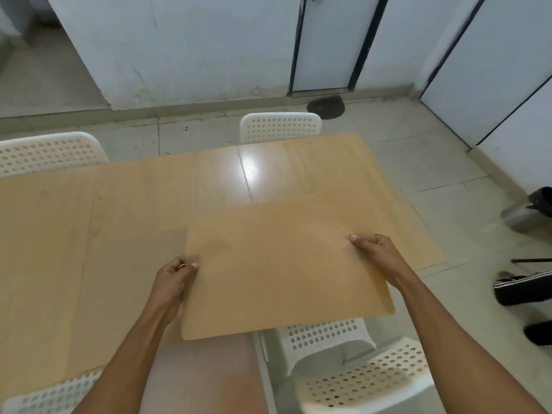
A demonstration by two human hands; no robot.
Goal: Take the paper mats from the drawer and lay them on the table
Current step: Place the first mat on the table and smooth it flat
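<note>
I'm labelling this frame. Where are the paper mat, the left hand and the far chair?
paper mat (283,276): head view, middle of its top face.
left hand (173,279): head view, back of hand.
far chair (280,127): head view, perforated backrest.

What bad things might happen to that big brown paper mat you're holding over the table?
The paper mat is gripped only at its side edges by the left hand and right hand, so it might sag or crease in the middle. Its near edge hangs past the table edge, above a white chair; let go too early and it may slide off. It nearly matches the table's colour, so it could end up crooked without anyone noticing.
</note>
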